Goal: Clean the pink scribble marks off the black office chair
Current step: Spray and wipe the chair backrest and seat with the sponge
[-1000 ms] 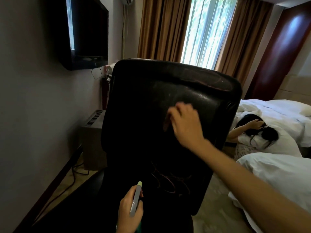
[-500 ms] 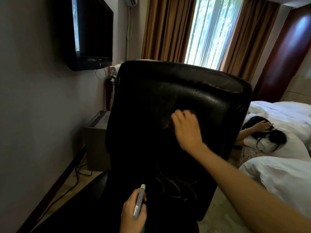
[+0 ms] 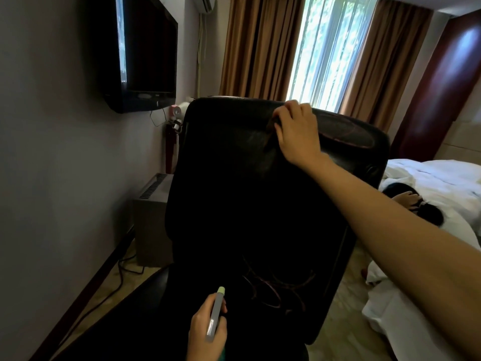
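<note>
Squarely faced the black office chair (image 3: 234, 204) filling centre frame; found pink scribble marks (image 3: 348, 130) along its top right edge, more low at centre. Pressed what looked like a dark rag (image 3: 271, 127), pinched in the right hand (image 3: 298, 131), onto that top edge, probably to rub. Gripped a slim green-capped spray tube (image 3: 215, 315) in the left hand (image 3: 205, 334) at bottom centre, seemingly ready for spraying.

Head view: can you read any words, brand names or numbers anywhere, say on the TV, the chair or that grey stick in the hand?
No text reads clearly.
Television: small marks on its lower bezel, too blurred to read.
Grey stick in the left hand: no label visible.
Pink scribble marks on the black office chair: loops, not letters.
</note>
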Motion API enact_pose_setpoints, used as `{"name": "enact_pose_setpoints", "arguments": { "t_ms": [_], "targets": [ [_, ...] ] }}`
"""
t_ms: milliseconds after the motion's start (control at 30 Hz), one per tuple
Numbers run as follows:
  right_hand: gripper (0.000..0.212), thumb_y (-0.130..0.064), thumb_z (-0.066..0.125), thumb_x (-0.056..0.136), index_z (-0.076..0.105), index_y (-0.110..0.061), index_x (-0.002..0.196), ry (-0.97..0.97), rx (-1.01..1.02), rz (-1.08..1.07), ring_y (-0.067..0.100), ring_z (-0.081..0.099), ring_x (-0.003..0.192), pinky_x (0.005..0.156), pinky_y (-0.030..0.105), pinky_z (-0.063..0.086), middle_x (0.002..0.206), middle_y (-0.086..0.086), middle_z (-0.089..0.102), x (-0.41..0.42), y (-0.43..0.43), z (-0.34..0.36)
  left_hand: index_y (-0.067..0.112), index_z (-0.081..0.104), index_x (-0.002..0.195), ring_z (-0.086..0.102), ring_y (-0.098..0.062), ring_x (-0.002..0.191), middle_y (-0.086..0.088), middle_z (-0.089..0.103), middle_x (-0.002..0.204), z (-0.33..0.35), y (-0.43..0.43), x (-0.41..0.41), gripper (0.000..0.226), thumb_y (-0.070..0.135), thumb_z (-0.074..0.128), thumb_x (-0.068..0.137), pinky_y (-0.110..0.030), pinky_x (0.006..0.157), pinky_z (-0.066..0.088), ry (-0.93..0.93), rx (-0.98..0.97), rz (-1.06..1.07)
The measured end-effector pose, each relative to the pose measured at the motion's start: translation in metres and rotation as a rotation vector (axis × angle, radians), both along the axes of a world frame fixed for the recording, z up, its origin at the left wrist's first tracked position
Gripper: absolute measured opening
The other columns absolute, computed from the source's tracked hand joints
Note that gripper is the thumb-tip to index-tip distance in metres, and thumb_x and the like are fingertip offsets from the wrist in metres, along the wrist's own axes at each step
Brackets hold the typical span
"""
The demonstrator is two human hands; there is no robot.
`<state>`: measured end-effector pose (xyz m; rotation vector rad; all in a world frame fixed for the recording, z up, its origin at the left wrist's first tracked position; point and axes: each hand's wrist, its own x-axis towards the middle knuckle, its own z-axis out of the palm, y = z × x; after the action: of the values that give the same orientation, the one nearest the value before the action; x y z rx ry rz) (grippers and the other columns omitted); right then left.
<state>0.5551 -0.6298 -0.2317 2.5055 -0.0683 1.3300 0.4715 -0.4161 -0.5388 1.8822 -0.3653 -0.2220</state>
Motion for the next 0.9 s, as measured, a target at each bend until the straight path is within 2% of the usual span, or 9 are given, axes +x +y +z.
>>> {"name": "enact_pose_setpoints", "arguments": {
  "t_ms": [167,300,400,567,700,733,767,800,900],
  "targets": [
    [0.018,-0.018,0.055,0.084,0.059,-0.014,0.102,0.029,-0.002,-0.077,0.032,0.050,0.094,0.073,0.040,0.032,0.108,0.008,0.057,0.025,0.013,-0.065,0.045,0.039,0.088,0.056,-0.011,0.081,0.003,0.055,0.090,0.001,-0.002,0.002,0.053,-0.005,0.055,0.088,-0.029,0.080,0.047,0.011,-0.005,0.037],
    [0.024,-0.018,0.049,0.079,0.058,-0.015,0.101,0.207,-0.084,0.108,0.030,0.052,0.093,0.075,0.038,0.031,0.107,0.007,0.059,0.008,0.033,-0.173,0.044,0.042,0.091,0.058,-0.015,0.083,-0.001,0.057,0.093,-0.003,-0.001,0.006,0.050,-0.003,0.055,0.088,-0.030,0.080,0.049,0.017,-0.008,0.048],
    [0.037,-0.019,0.072,0.067,0.060,-0.018,0.102,0.410,-0.124,0.102,0.024,0.053,0.093,0.076,0.034,0.040,0.104,0.002,0.059,-0.017,0.045,-0.225,0.040,0.044,0.089,0.056,-0.010,0.080,0.000,0.056,0.091,-0.002,-0.002,0.007,0.046,-0.005,0.054,0.088,-0.025,0.075,0.047,0.019,-0.029,0.059],
    [0.026,-0.016,0.047,0.073,0.061,-0.016,0.095,0.195,-0.081,0.208,0.029,0.053,0.083,0.063,0.035,0.038,0.097,0.007,0.057,-0.003,0.058,-0.127,0.039,0.042,0.085,0.050,-0.007,0.071,0.007,0.050,0.084,-0.002,-0.002,0.006,0.049,-0.008,0.054,0.088,-0.017,0.066,0.042,-0.013,-0.035,0.035],
    [0.023,-0.018,0.048,0.091,0.057,-0.014,0.112,0.011,0.084,0.036,0.031,0.047,0.104,0.080,0.040,0.038,0.120,0.010,0.052,0.035,0.040,-0.010,0.037,0.043,0.084,0.051,-0.014,0.071,0.004,0.052,0.084,-0.009,-0.001,0.009,0.047,-0.009,0.053,0.088,-0.018,0.067,0.039,0.002,-0.062,0.031],
    [0.024,-0.022,0.047,0.095,0.055,-0.015,0.116,0.067,0.121,0.008,0.030,0.044,0.109,0.084,0.040,0.037,0.125,0.009,0.049,0.045,0.033,0.000,0.035,0.045,0.085,0.052,-0.016,0.073,0.002,0.053,0.085,-0.011,-0.001,0.010,0.045,-0.009,0.052,0.088,-0.027,0.063,0.034,0.013,-0.071,0.024],
    [0.026,-0.024,0.046,0.096,0.053,-0.015,0.119,0.137,0.105,-0.048,0.030,0.042,0.112,0.086,0.040,0.037,0.127,0.008,0.047,0.053,0.028,0.000,0.032,0.049,0.087,0.054,-0.018,0.074,-0.001,0.055,0.086,-0.015,0.000,0.012,0.041,-0.009,0.052,0.087,-0.018,0.070,0.024,0.014,-0.078,0.017],
    [0.027,-0.025,0.048,0.095,0.052,-0.015,0.120,0.163,0.062,-0.088,0.030,0.042,0.111,0.085,0.039,0.037,0.126,0.007,0.047,0.060,0.027,-0.008,0.027,0.052,0.087,0.054,-0.019,0.072,-0.004,0.056,0.086,-0.018,-0.001,0.013,0.037,-0.010,0.052,0.086,-0.026,0.063,0.030,0.006,-0.087,0.014],
    [0.024,-0.018,0.050,0.085,0.056,-0.014,0.108,0.096,-0.087,-0.115,0.030,0.049,0.097,0.072,0.038,0.039,0.112,0.006,0.054,0.065,0.036,-0.059,0.018,0.054,0.084,0.052,-0.020,0.069,-0.007,0.057,0.083,-0.025,-0.001,0.016,0.030,-0.012,0.053,0.083,-0.015,0.062,0.035,-0.028,-0.104,0.025]
  ]
}}
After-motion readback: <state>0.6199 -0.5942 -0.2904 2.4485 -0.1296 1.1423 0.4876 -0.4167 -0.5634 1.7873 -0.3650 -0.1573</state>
